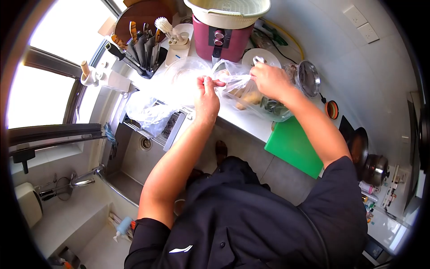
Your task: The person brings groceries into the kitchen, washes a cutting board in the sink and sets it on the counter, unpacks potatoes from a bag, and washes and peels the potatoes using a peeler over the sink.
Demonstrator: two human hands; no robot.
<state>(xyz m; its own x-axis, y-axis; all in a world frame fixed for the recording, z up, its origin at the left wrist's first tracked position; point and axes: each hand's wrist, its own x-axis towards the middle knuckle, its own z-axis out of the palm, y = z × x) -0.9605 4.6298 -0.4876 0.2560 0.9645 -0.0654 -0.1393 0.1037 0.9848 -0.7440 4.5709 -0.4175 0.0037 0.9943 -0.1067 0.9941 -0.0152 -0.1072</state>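
Note:
A clear plastic bag (237, 80) stretches between my hands above the white counter. Its upper edge is pinched in the fingers of my left hand (207, 96) and of my right hand (271, 80). Pale brown items (251, 97) show through the plastic below my right hand; what they are I cannot make out. Something dark green (274, 106) lies in or behind the plastic at its right end. A clear round container (186, 74) is just behind my left hand.
The maroon appliance (221, 40) carries a white basket (228, 17). At the left are a knife block (145, 54) and a sink (141, 157) with a white plastic bag (150, 112) at its edge. A green cutting board (293, 145) juts over the counter's front right; a glass jar (308, 78) is behind.

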